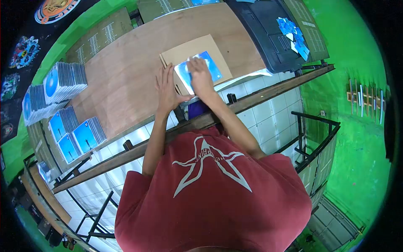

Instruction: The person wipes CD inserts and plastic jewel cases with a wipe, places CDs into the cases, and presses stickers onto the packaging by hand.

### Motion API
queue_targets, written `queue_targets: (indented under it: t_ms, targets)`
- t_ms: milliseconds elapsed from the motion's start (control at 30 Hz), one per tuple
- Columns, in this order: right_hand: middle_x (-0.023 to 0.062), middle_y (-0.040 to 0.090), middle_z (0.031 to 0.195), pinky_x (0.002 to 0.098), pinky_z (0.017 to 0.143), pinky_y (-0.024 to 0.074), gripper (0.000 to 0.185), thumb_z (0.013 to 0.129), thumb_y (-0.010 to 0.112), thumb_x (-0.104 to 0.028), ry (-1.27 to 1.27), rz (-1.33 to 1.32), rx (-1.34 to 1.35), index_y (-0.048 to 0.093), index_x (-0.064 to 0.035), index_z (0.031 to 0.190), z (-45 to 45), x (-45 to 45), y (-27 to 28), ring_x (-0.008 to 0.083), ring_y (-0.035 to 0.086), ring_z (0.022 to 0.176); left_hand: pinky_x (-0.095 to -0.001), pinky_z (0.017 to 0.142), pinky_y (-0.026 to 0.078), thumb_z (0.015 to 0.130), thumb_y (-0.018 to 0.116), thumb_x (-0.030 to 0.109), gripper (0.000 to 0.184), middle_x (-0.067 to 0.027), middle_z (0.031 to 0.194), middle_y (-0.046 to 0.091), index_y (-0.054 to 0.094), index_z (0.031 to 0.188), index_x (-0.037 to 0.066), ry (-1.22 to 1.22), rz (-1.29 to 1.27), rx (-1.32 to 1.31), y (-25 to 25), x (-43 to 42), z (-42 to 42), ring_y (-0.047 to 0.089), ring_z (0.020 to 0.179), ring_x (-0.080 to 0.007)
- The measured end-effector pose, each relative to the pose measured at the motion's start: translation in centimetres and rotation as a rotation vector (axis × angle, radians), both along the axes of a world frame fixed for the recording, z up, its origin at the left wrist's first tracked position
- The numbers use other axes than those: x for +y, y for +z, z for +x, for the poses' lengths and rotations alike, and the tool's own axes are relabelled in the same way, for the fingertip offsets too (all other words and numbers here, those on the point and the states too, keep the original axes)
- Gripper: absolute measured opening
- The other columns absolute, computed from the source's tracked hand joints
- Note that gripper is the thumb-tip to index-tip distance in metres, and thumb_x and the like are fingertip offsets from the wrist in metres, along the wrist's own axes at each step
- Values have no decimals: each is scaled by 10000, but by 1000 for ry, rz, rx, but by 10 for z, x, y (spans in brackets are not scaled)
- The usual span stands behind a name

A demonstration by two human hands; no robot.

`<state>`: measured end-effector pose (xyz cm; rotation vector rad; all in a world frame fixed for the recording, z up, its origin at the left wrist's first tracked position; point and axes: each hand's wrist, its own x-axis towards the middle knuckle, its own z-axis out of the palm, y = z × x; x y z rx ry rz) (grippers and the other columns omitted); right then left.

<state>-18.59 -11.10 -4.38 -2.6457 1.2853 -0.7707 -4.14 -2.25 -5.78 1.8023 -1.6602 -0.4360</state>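
Several stacks of blue-fronted cases [87, 136] stand at the left of our wooden table [121, 63]. Our left hand [168, 93], fingers extended and unclenched, rests along the cardboard's [201, 43] left edge. On that cardboard lies a blue-and-white cover [215, 72], our right hand [200, 77] upon it; we cannot tell whether it grasps anything. Blue pieces [289, 28] top the black case [260, 33] at right.

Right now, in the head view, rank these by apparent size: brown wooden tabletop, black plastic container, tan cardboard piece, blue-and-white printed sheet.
1. Brown wooden tabletop
2. Black plastic container
3. Tan cardboard piece
4. Blue-and-white printed sheet, partly covered by the right hand
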Motion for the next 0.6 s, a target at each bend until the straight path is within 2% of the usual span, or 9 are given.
queue_targets:
  t_ms: [67,167,233,300,333,467,600]
  targets:
    - [231,656,1338,483,1165,401,432,801,612,11,151,31,7,687,53,1224,1,11,0,371,582,1310,-660,1216,148,461,937,581,1361,-157,1624,339,340,1550,24,-23,15,-19,-1,-2,3,213,1547,-424]
    - [218,659,1340,486,1172,395,429,806,607,14,226,61,-71,690,39,1226,-8,0,-3,376,581,1310,-669,1228,108,462,930,612,1384,-177,1622,333,326,1538,-14,-44,47,-74,3,-6,6,186,1565,-410]
    - [207,664,1336,491,1171,394,431,795,609,37,205,12,-48,694,28,1217,-17,-16,-5,384,574,1315,-663,1229,110,462,937,609,1378,-179,1612,345,333,1531,-16,-44,44,-63,4,-7,6,191,1565,-401]
    - [212,667,1330,498,1165,396,448,782,611,61,2,-20,-13,693,26,1221,-26,-33,-2,390,576,1305,-660,1231,110,460,942,604,1374,-177,1609,350,337,1528,-14,-39,26,-64,3,-7,6,194,1566,-395]
    - [220,664,1328,510,1161,396,463,778,605,83,-22,19,-1,690,28,1230,-32,-39,4,401,574,1298,-657,1232,111,458,947,599,1371,-175,1605,355,341,1526,-12,-39,9,-67,2,-6,6,197,1566,-389]
    - [230,651,1339,525,1168,377,494,764,599,123,-44,68,-75,667,49,1248,-42,-27,4,419,554,1309,-652,1234,108,450,949,596,1375,-170,1609,353,344,1524,-13,-36,0,-52,1,-5,4,201,1567,-379]
    - [240,606,1399,549,1168,365,534,754,583,144,-71,113,-19,637,65,1280,-58,14,15,438,529,1331,-650,1234,104,447,956,579,1377,-165,1616,348,339,1530,-7,-23,12,-49,1,-5,4,198,1569,-376]
